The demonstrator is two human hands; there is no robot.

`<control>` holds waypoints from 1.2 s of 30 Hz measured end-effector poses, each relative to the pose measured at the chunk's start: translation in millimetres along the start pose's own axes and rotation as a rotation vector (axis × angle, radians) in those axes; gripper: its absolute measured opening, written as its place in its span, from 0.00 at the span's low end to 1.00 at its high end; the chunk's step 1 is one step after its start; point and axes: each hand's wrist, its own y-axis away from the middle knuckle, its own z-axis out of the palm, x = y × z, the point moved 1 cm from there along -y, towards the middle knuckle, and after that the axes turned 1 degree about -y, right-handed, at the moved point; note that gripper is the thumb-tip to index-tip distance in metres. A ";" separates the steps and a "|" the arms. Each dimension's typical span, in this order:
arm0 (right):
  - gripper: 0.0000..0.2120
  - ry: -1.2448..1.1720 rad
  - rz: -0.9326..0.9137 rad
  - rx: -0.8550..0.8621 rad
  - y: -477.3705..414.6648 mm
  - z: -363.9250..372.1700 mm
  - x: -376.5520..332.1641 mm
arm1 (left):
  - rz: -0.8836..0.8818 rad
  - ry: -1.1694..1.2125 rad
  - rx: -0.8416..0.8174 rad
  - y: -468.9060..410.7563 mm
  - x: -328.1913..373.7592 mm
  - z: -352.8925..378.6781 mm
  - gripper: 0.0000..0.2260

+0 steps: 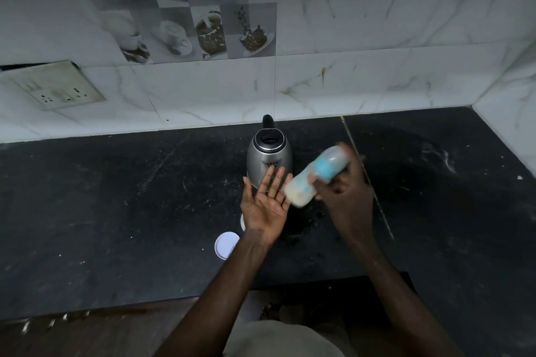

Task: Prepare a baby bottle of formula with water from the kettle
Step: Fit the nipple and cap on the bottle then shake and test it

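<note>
Head view: tilted bottle (327, 166) in right hand (345, 191)

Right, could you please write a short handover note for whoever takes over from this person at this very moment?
Right hand: grips the clear plastic baby bottle with blue collar, tilted and motion-blurred.
Left hand: open, palm up, beside the bottle's base.
Steel electric kettle: upright on the black countertop behind the hands; a round white lid lies near the left wrist.
Done: bottle holds milky liquid, cap appears on.
Left: probably finish mixing, then set it down.
</note>
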 end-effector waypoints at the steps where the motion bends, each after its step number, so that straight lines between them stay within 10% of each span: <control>1: 0.38 -0.139 0.053 0.134 -0.7 -1.2 -0.6 | 0.007 -0.016 0.001 0.7 1.6 -0.6 0.33; 3: 0.36 -0.191 0.080 0.223 2.0 3.4 -1.3 | 0.005 -0.005 -0.004 1.2 2.8 -2.2 0.32; 7: 0.39 0.144 -0.006 -0.135 10.6 9.7 5.7 | 0.011 0.035 0.027 -0.7 -1.0 -2.4 0.32; 11: 0.37 -0.115 0.096 0.166 7.2 12.0 2.4 | 0.002 0.008 -0.008 -0.8 -1.8 -0.3 0.33; 14: 0.40 0.143 0.009 -0.171 13.2 20.3 4.0 | -0.024 0.059 -0.001 1.4 -6.9 -0.1 0.32; 18: 0.37 -0.134 0.115 0.223 1.9 11.1 3.1 | -0.006 0.000 0.008 -0.9 -5.2 0.9 0.32; 22: 0.41 0.113 0.043 -0.217 17.3 23.8 10.6 | -0.057 0.069 -0.019 1.8 -9.1 1.0 0.32; 30: 0.44 0.031 0.063 -0.531 16.4 19.1 22.4 | -0.062 0.067 -0.015 3.7 -3.7 -7.4 0.32; 33: 0.43 0.121 -0.014 -0.446 4.6 11.1 11.0 | -0.064 0.056 -0.028 4.8 -4.2 -2.7 0.31; 36: 0.40 -0.116 0.020 0.034 -3.7 1.0 -4.6 | -0.049 0.001 -0.032 3.8 -5.7 0.5 0.32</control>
